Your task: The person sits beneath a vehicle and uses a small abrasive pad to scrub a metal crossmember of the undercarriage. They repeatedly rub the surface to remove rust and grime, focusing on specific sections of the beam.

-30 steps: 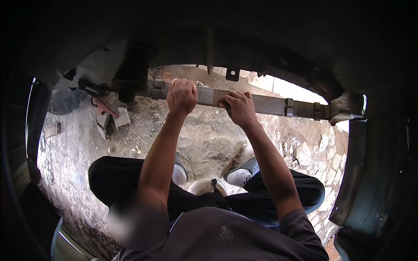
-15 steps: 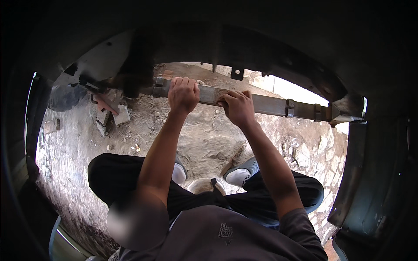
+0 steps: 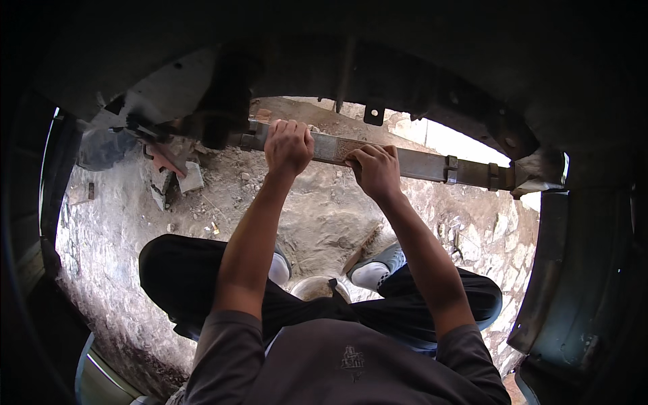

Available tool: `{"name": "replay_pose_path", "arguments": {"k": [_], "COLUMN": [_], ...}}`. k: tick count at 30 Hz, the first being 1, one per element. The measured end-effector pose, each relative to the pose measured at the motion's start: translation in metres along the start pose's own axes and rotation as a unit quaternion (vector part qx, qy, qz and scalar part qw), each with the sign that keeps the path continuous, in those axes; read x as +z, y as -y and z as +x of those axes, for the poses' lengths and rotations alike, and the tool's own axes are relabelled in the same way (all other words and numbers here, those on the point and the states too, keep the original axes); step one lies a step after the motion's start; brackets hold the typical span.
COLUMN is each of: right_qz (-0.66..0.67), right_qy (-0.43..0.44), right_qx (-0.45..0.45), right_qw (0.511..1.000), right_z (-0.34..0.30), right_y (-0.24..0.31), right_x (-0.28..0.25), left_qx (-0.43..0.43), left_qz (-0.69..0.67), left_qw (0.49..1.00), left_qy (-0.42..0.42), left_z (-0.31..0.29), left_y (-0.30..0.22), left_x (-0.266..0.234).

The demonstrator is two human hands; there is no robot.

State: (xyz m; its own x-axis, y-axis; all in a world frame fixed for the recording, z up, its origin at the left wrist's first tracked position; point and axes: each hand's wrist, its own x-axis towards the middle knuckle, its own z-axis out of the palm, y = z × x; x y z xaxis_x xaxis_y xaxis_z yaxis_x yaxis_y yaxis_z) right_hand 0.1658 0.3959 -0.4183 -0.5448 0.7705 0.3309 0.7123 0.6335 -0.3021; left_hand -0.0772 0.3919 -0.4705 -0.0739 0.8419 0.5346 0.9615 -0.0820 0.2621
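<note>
A long, flat steel leaf spring (image 3: pixel 422 164) with clips around it runs across the far side, under a dark vehicle body. My left hand (image 3: pixel 289 147) is closed over it left of the middle, knuckles up. Just to the right, my right hand (image 3: pixel 376 169) has its fingers bent and closed on the same spring, thumb side beside a rough brown patch (image 3: pixel 348 147). The undersides of both hands are hidden, so I cannot tell whether anything small lies under the right fingers.
Dark vehicle metal surrounds the view, with a holed bracket (image 3: pixel 374 115) hanging beyond the spring. A reddish metal piece (image 3: pixel 164 159) and a broken block (image 3: pixel 192 177) lie at the left. Below are dusty ground (image 3: pixel 324 223), my shoes and a round pale object (image 3: pixel 312 289) between my legs.
The view has shifted slightly, with the bracket and hands appearing a little farther right. Both hands stay at nearly the same places on the leaf spring.
</note>
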Motion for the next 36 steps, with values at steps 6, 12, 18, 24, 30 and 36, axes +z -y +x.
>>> {"name": "replay_pose_path", "arguments": {"k": [6, 12, 18, 24, 30, 36], "right_qz": [-0.007, -0.024, -0.033, -0.054, -0.069, -0.082], "right_qy": [-0.020, 0.010, -0.001, -0.003, 0.009, 0.028], "right_qx": [0.015, 0.032, 0.045, 0.008, 0.013, 0.006], "right_qw": [1.000, 0.999, 0.998, 0.999, 0.997, 0.996], "right_z": [0.009, 0.002, 0.004, 0.003, 0.005, 0.009], "right_y": [0.016, 0.010, 0.018, 0.011, 0.015, 0.020], "right_x": [0.012, 0.003, 0.010, 0.004, 0.008, 0.007], "left_qx": [-0.002, -0.009, -0.016, -0.006, -0.015, -0.012], "left_qz": [0.006, 0.011, 0.038, 0.024, 0.060, 0.035], "left_qw": [1.000, 1.000, 0.999, 1.000, 0.998, 0.999], "left_qy": [0.011, 0.005, 0.009, 0.017, 0.012, 0.008], "left_z": [0.001, -0.002, 0.002, -0.003, -0.002, -0.002], "left_y": [-0.002, -0.001, -0.010, -0.003, -0.012, -0.006], "left_x": [0.001, 0.001, 0.008, 0.004, 0.005, 0.006]}}
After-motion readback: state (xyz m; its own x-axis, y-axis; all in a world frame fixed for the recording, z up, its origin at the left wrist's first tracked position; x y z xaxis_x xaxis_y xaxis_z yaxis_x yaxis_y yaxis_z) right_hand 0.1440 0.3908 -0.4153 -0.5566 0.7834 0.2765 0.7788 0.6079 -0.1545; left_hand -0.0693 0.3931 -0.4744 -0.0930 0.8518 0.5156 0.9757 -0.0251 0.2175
